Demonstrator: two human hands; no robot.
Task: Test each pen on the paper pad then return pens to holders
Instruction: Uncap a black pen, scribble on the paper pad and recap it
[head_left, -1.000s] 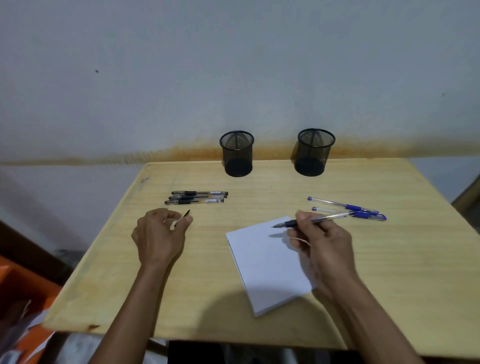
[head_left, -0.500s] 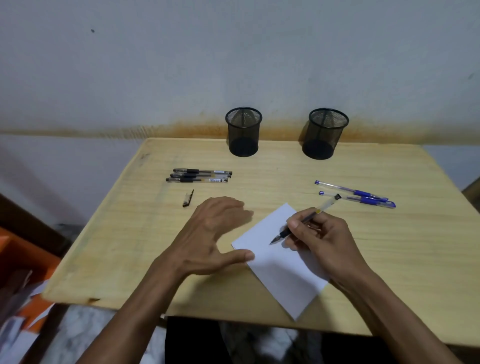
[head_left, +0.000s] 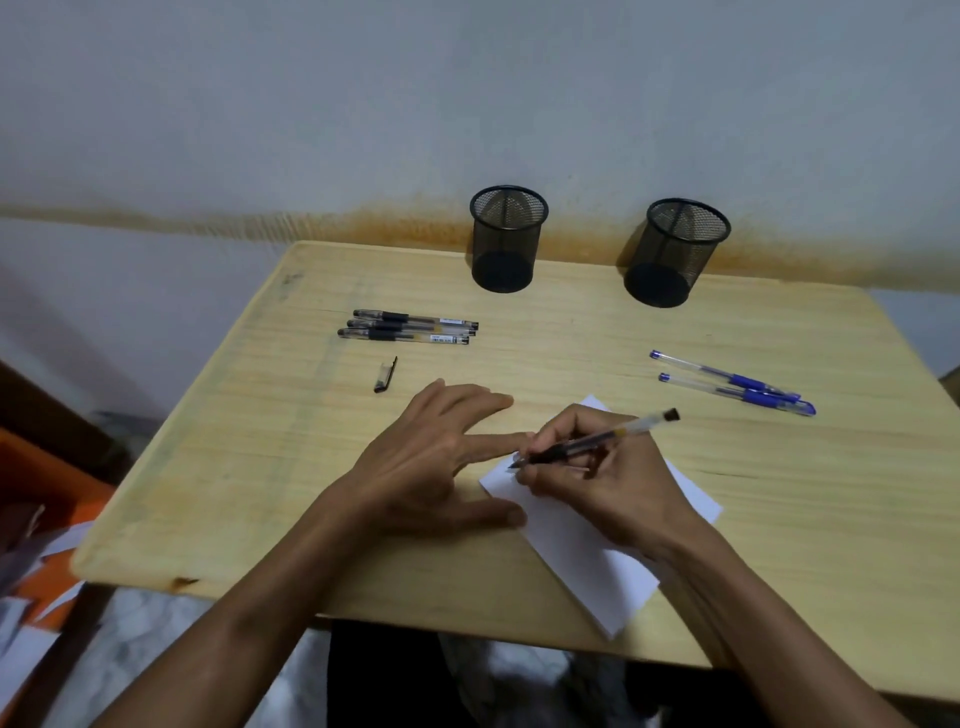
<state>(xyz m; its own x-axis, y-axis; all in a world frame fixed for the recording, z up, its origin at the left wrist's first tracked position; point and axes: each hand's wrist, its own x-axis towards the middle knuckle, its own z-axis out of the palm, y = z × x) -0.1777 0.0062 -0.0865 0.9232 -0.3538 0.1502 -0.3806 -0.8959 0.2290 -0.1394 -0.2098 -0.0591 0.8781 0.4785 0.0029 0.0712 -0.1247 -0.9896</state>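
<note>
My right hand (head_left: 597, 483) grips an uncapped black pen (head_left: 623, 432) with its tip on the upper left corner of the white paper pad (head_left: 587, 561). My left hand (head_left: 431, 467) lies flat with spread fingers, pressing the pad's left edge. The pen's black cap (head_left: 385, 375) lies loose on the table to the left. Three black pens (head_left: 408, 327) lie side by side at the back left. Two blue pens (head_left: 732, 382) lie at the right. Two black mesh holders, the left holder (head_left: 508, 239) and the right holder (head_left: 675, 252), stand empty at the back edge.
The wooden table (head_left: 779, 519) stands against a grey wall with a rusty stain line. Orange objects and papers (head_left: 36, 551) lie on the floor to the left, below the table edge.
My left hand let go of the cap, which now lies on the table, and moved right onto the pad. My right hand turned the pen and brought its tip down to the pad's corner.
</note>
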